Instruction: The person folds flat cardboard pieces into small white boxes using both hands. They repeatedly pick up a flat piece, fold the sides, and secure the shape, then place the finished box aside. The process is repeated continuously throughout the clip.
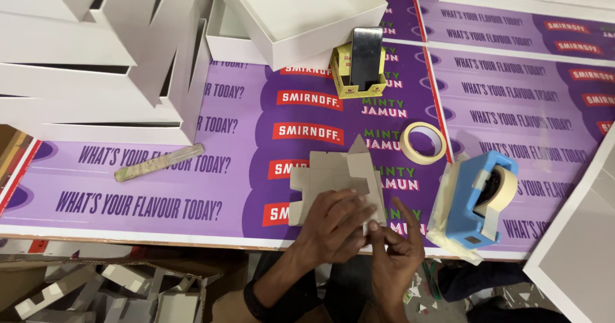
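At the near edge of the table (128,233), the left hand (333,224) lies palm down, fingers spread, pressing on a flat grey cardboard blank (333,176) with flaps and a pointed tab sticking up at its far side. The right hand (397,249) meets it from the right, its fingertips pinched on the blank's near right corner, where a small pale piece shows; whether that is tape cannot be told. The blank lies on the purple printed sheet (160,195) covering the table.

Just right of the hands stands a blue tape dispenser (477,198) loaded with cream tape. A little farther off, between the blank and the dispenser, lies a loose roll of masking tape (424,142). Well to the left sits a pale ruler (159,161), set askew.

Farther back, a dark phone (366,57) stands upright in a small yellow box (355,83). Behind it are open white boxes (301,16), with more of them stacked at far left
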